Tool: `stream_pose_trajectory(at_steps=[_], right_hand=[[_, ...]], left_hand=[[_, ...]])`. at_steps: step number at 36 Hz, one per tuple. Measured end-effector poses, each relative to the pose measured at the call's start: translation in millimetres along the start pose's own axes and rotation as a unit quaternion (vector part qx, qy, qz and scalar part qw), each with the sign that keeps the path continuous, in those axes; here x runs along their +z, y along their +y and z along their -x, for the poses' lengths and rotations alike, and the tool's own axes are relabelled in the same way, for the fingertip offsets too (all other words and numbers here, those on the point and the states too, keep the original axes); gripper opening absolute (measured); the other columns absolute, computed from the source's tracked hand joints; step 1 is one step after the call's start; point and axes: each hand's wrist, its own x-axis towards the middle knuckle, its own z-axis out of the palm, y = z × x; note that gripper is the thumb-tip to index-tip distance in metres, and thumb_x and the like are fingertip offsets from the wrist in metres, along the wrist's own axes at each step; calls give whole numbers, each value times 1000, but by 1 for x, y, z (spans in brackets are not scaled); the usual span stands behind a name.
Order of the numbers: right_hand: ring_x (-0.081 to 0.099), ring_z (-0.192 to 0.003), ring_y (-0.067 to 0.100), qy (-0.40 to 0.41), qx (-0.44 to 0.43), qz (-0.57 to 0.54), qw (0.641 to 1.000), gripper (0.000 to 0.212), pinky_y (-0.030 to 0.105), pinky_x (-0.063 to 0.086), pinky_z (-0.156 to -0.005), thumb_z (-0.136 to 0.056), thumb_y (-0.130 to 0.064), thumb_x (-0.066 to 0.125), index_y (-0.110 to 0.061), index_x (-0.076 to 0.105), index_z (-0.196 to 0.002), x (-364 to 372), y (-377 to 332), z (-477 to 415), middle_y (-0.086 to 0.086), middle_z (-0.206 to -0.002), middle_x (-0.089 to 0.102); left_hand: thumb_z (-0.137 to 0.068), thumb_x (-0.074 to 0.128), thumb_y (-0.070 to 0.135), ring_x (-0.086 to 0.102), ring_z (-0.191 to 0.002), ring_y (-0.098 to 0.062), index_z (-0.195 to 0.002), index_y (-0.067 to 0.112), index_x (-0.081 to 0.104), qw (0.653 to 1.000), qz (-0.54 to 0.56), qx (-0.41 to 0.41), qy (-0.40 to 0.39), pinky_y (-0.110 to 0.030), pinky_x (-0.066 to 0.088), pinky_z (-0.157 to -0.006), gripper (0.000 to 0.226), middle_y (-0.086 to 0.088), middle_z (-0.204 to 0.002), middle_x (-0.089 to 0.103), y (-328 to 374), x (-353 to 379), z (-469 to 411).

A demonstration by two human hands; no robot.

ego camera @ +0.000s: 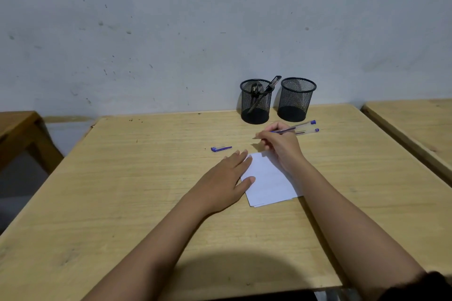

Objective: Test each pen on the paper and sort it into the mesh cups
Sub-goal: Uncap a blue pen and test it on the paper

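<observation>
Table [122,178]: a pale wooden top against a grey wall; everything of the task lies on its far right part.
Paper [269,178]: a small white stack between our two hands, a little turned, its far corner toward the cups. We cannot make out clear ink marks on it.
Cup with pens [255,105]: black mesh, upright at the wall. Some dark pens stand in it, and one leans out over the rim to the right.
Empty cup [296,102]: the same kind, just beside the first one on its right. We see nothing in it.
Left hand [227,178]: flat, with the fingers straight. It rests on the table, fingertips and thumb on the left edge of the paper; we think it keeps the paper from sliding.
Right hand [281,144]: fingers curled round a pen in a writing grip, over the far corner of the paper.
Held pen [283,130]: clear barrel, blue inside. Its long axis goes left to right, tip to the left. The tip is over bare wood just past the far edge, so we judge that it must come back toward us to meet the paper. The cups are straight beyond this hand, nearer to it than to the left one.
Second pen [308,131]: it seems to lie on the table just behind the right hand, almost parallel to the held pen.
Cap [221,148]: blue, lying alone to the left, near the left fingertips.
</observation>
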Motion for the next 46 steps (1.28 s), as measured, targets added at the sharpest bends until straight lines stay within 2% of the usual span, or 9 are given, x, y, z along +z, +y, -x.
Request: stream_pose_trajectory(at_steps=[4,8,13,20,26,31,35,44,46], right_hand=[[50,-37,10,-14,-23,55,998,24,17,45,-41,-74,9,68,-5,49,-73,9,-2,2,14,-57,54],[48,-36,11,4,-45,116,992,34,21,42,-40,-71,9,67,-11,42,-59,11,4,1,12,-54,47],[35,-34,6,25,-48,149,987,39,16,34,-36,-65,12,61,-11,34,-51,10,9,-4,7,-50,34],[35,-39,8,1,-53,182,982,31,15,35,-37,-66,11,61,-7,39,-55,9,11,-5,9,-52,34],[37,-34,5,-18,-51,167,984,35,15,36,-37,-69,12,60,-9,36,-55,10,11,-4,10,-53,36],[38,-35,5,-22,-61,180,982,24,15,38,-38,-68,12,61,-4,44,-60,11,13,-3,10,-54,36],[34,-35,5,-18,-67,181,981,35,16,35,-38,-66,14,59,-8,35,-53,12,14,-3,7,-50,32],[29,-41,9,-4,-71,216,974,27,18,30,-40,-62,12,58,-4,38,-53,14,13,-5,9,-53,28],[26,-40,7,-5,-69,213,975,31,16,28,-39,-60,14,56,-6,34,-51,14,12,-5,8,-52,25]], left_hand=[[-96,26,52,-10,-144,-5,-150,27,6,1000,-21,-1,-15,-28,0,-120,63,11,-158,-6,-2,3,2],[-90,27,64,-16,-143,-4,-150,32,0,999,-33,-16,-21,-28,-3,-119,73,10,-157,-14,-1,5,4],[-85,27,71,-18,-143,-5,-148,36,-4,999,-32,-24,-23,-29,-3,-119,79,9,-156,-20,-1,6,4],[-85,26,71,-19,-143,-5,-149,36,-3,998,-40,-26,-28,-27,-4,-118,78,8,-156,-20,-2,6,3],[-86,26,70,-17,-143,-6,-149,35,-3,998,-43,-27,-32,-28,-4,-118,78,7,-157,-17,-1,5,3],[-86,25,69,-16,-144,-6,-149,34,-2,998,-46,-27,-33,-28,-3,-118,77,6,-158,-15,-1,5,2],[-87,25,68,-16,-144,-7,-149,33,-2,998,-48,-28,-36,-27,-5,-117,77,6,-158,-14,-1,4,2],[-86,26,69,-14,-144,-7,-150,32,0,998,-41,-31,-31,-29,-3,-119,78,5,-159,-12,-2,6,1],[-86,26,69,-13,-145,-7,-150,32,0,998,-40,-32,-29,-30,-2,-119,78,5,-159,-11,-2,6,1]])
